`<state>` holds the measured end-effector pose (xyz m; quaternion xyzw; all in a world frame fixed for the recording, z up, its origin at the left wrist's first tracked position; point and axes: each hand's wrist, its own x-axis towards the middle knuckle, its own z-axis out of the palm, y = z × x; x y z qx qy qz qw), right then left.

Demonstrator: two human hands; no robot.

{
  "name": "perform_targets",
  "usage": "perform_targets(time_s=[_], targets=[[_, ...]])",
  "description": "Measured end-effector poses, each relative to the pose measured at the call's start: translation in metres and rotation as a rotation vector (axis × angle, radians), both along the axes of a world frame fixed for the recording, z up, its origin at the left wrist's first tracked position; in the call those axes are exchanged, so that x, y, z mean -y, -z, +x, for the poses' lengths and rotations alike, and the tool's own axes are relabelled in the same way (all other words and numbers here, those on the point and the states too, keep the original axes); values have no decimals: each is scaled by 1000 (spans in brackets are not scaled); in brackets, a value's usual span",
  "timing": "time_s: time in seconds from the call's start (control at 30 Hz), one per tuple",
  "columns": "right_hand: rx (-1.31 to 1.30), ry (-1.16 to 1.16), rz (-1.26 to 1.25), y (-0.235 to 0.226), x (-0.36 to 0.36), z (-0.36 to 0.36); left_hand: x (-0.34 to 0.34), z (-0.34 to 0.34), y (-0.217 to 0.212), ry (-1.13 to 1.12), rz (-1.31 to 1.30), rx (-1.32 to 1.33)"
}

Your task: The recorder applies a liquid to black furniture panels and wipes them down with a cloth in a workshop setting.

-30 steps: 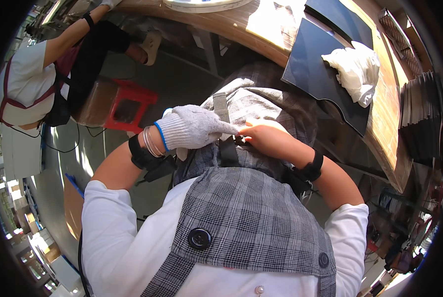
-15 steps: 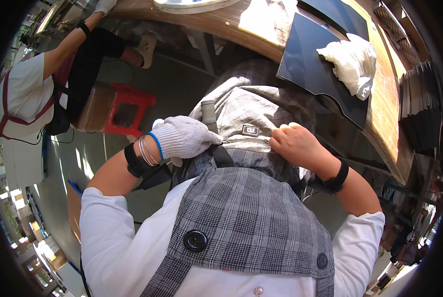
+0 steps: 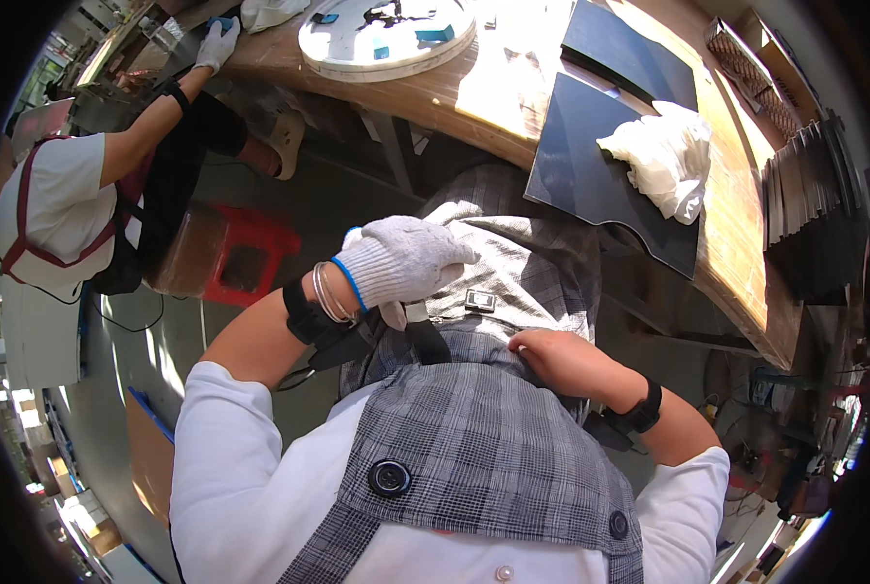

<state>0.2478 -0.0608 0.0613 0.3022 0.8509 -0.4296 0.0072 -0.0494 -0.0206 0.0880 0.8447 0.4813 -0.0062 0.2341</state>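
I wear a grey plaid apron (image 3: 493, 409), its lower part spread over my lap in bright sun. A small dark-framed label (image 3: 481, 301) sits on its front. My left hand (image 3: 406, 258), in a white knit glove with a blue cuff, is closed over the apron left of and above the label, its fingertips pinching the cloth. Bare, my right hand (image 3: 566, 362) rests at the apron fold below and right of the label. Its thumb side shows, while the other fingers are tucked out of sight at the cloth edge.
A wooden table (image 3: 513, 127) ahead bears a round white tray (image 3: 386, 63) with small blue pieces, dark flat panels (image 3: 571, 146) and a crumpled white cloth (image 3: 664, 161). At left, a co-worker (image 3: 75, 195) sits near a red stool (image 3: 250, 258). Dark sheets (image 3: 815, 185) stand at right.
My left hand has moved up and right across the apron. My right hand has dropped from the zipper beside the label to the fold below it. The view has tipped, showing more table.
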Motion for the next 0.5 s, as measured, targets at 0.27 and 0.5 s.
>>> perform_targets(time_s=[0.27,0.5], targets=[[268,-40,316,29,2,-17,2,26,16,146,-119,48],[44,-24,610,47,0,-16,4,40,29,157,-43,69]])
